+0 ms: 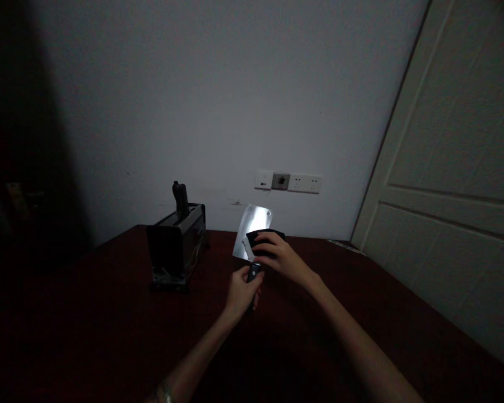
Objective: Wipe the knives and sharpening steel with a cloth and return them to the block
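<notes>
My left hand (241,291) is closed round the black handle of a cleaver (255,217), whose broad shiny blade points up and away from me. A small hole shows near the blade's far corner. In my right hand (282,256) is a dark cloth (264,232), with the fingers curled over it against the blade's right side. A whitish strip (247,249) lies across the lower blade beside my right fingertips; I cannot make out whether it belongs to the cloth.
A dark knife block (175,246) with black handles (180,197) sticking out stands on the reddish-brown table (109,313) to the left. Behind are a pale wall with sockets (304,183) and, at right, a light panelled door (453,168).
</notes>
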Motion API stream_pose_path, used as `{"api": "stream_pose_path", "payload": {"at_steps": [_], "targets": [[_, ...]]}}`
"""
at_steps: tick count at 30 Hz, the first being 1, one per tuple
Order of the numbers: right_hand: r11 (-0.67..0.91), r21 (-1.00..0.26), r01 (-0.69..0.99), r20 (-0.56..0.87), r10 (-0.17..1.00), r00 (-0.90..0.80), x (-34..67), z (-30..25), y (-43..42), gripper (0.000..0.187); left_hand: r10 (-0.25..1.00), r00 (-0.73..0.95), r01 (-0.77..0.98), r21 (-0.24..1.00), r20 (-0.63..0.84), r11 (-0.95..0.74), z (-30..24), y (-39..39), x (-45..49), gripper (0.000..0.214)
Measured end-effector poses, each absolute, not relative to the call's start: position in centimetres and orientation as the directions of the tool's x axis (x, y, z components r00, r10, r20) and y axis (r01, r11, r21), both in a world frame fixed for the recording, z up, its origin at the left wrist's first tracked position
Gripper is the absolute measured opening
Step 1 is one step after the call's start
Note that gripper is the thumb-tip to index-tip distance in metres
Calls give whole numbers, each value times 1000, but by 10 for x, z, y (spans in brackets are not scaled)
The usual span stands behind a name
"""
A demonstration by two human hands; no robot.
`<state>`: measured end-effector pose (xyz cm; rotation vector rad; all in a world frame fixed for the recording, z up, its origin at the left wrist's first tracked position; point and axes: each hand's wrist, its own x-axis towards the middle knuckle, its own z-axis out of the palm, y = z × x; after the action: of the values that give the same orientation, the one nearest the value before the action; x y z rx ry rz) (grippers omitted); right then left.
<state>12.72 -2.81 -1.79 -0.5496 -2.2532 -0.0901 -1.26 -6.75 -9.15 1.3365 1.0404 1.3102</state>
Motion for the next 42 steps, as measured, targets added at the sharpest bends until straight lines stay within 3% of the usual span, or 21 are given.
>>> {"api": "stream_pose_path", "payload": {"at_steps": [10, 19, 29, 36, 42], "targets": [[878, -181, 444, 583, 459, -670, 132, -5, -41, 11, 974, 58, -13, 976, 218, -218, -95, -68, -13, 26], [821, -40, 570, 640, 459, -616, 125, -13, -45, 9, 961, 12, 96, 956, 276, -276, -99, -71, -11, 24], [868, -153, 473, 579, 467, -669, 130, -3, -47, 11, 975, 32, -53, 974, 221, -220, -93, -73, -9, 32], [840, -100, 533, 653, 459, -602, 120, -5, -48, 10, 965, 18, -13, 965, 261, -260, -91, -74, -11, 31], [854, -85, 513, 607, 453, -654, 124, 3, -54, 12, 958, 26, -4, 958, 287, -287, -91, -72, -15, 30]]}}
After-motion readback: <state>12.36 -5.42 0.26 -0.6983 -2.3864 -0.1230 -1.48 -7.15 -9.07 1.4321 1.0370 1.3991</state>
